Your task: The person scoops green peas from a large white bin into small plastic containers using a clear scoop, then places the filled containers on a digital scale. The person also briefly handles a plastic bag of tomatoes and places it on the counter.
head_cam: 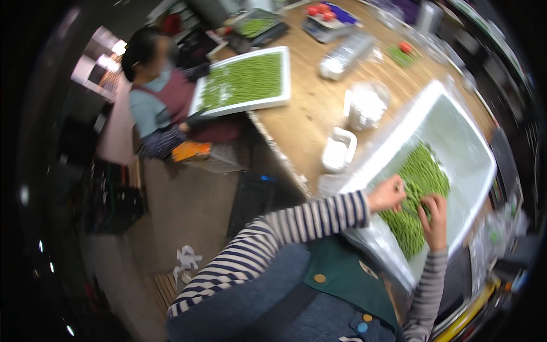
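Note:
In front of me a white foam box [468,128], lined with clear plastic, stands tilted across my view on the wooden table. A bed of slim green pods [423,169], packed closely side by side, covers part of its floor. My left hand [388,196] is at the left side of the pods, its fingers curled in and the thumb near them. Across from it, my right hand [435,218] reaches down with bent fingers touching the pods. Blur and the pods themselves hide whether either hand grips any of them.
A person [160,94] at the left holds a white tray [285,77] of green pods over the corner of the wooden table [295,124]. White containers [339,149], stacked clear plastic packs [346,55] and a scale [327,32] bearing red tomatoes stand beyond. Crates [113,196] line the floor.

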`<state>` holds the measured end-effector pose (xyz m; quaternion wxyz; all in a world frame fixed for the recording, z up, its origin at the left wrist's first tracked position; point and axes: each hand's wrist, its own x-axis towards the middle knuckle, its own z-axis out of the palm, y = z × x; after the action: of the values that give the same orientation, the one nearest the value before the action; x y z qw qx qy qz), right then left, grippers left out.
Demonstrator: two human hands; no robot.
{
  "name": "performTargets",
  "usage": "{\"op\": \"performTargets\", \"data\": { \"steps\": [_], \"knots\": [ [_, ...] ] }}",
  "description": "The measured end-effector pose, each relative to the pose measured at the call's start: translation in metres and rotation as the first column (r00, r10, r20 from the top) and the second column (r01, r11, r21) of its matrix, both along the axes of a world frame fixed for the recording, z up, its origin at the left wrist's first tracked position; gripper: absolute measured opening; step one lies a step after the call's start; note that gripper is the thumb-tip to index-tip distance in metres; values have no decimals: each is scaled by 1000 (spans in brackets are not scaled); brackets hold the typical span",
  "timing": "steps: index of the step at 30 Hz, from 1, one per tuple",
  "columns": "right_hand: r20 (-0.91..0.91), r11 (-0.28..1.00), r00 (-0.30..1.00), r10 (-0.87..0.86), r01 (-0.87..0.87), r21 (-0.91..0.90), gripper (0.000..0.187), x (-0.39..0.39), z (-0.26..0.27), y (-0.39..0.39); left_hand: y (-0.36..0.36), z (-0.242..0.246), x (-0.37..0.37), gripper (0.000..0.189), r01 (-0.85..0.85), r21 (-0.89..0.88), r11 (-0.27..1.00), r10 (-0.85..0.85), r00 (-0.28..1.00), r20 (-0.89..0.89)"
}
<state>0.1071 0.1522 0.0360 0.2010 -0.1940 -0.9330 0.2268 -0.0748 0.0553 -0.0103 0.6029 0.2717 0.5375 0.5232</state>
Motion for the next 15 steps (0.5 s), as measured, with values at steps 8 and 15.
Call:
{"op": "performTargets", "data": {
  "steps": [8, 15],
  "knots": [
    [6, 976, 976, -220, 220, -6, 36, 48, 11, 10, -3, 9, -9, 24, -110, -8, 994, 110, 983, 147],
    [-22, 317, 908, -418, 123, -940, 40, 38, 6, 4, -2, 11, -10, 9, 133, 9, 991, -133, 983, 129]
  ]
}}
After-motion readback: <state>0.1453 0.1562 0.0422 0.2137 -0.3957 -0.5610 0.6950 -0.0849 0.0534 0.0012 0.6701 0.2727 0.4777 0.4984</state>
